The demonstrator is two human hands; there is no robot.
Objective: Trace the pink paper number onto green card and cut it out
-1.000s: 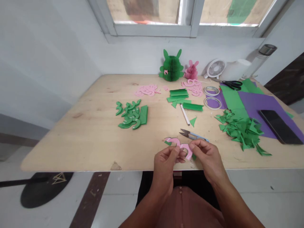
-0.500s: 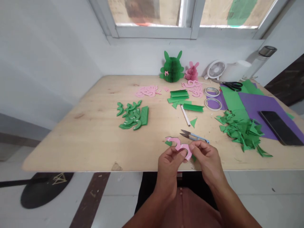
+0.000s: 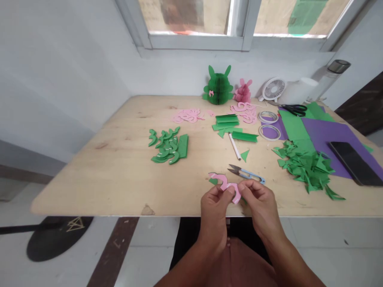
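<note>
The left hand [image 3: 214, 208] pinches a pink cutout [image 3: 224, 183], the right hand [image 3: 263, 204] its edge (snips [image 3: 250, 173] lie beyond). Edge work seems underway; the next move likely wants a light touch.

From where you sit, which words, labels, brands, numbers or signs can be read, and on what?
None can be read.
Black round base on the floor: pale yellow lines, no readable letters or number.
Pink paper piece: pale marks, no lettering I can make out.
Phone and white pen: any print is too small or blurred.
</note>
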